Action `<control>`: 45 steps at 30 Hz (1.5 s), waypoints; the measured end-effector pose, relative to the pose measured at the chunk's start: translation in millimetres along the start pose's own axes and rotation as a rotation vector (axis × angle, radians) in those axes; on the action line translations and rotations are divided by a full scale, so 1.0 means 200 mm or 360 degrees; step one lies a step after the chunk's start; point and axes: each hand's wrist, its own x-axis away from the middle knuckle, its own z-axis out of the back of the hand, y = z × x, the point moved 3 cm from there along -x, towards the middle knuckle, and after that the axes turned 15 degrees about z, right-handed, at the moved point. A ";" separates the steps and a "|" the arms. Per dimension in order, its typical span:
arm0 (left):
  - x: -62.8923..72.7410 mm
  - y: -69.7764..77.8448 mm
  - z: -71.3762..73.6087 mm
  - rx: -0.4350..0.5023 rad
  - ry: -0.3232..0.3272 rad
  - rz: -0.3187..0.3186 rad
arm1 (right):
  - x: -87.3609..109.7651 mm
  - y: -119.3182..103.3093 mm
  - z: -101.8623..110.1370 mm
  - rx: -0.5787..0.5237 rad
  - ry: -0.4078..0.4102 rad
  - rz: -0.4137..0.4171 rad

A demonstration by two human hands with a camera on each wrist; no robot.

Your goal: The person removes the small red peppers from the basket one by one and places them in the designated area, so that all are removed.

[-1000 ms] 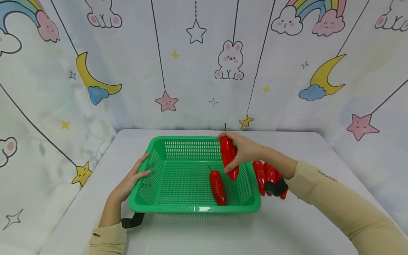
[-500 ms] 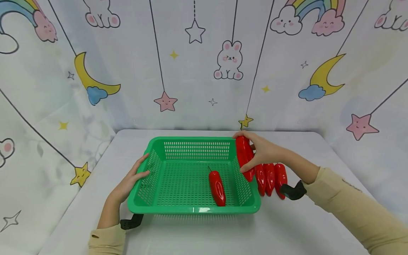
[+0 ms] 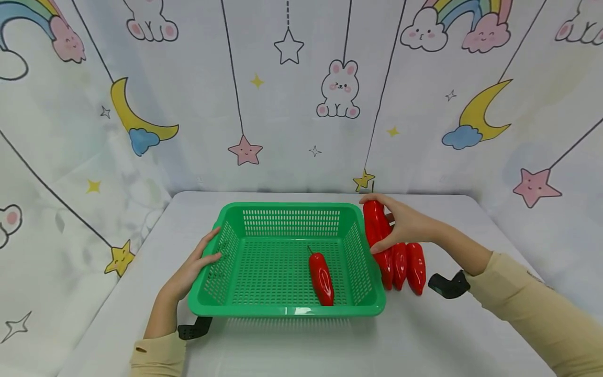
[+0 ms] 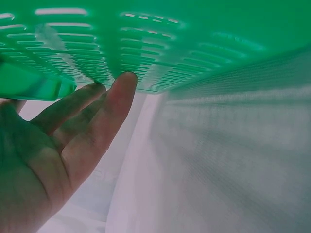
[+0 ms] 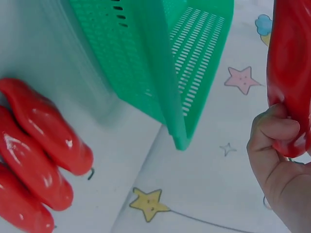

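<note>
My left hand (image 3: 190,267) grips the left rim of a green plastic basket (image 3: 287,311), thumb over the rim. Its other fingers lie against the slotted outer wall in the left wrist view. One red chili pepper (image 3: 321,277) lies inside the basket, toward its front right. In my right hand (image 3: 407,222) is another red chili pepper (image 3: 375,222), pinched between thumb and fingers, stem up, just outside the basket's right rim. Behind it, three red chili peppers (image 3: 416,267) lie side by side on the table, partly overlapped by the held one.
A white table (image 3: 452,335) carries everything. Behind it hangs a pale cloth (image 3: 292,173) printed with stars, moons and rabbits. Black wrist cameras (image 3: 449,285) sit below both wrists.
My right hand has moved right with the held chili pepper, from over the basket to outside its right rim, toward the peppers on the table. The left hand and the basket have stayed put.
</note>
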 end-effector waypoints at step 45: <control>0.00 0.01 0.00 -0.0050 0.0043 -0.0028 | 0.40 0.31 0.23 0.0018 0.0133 -0.0200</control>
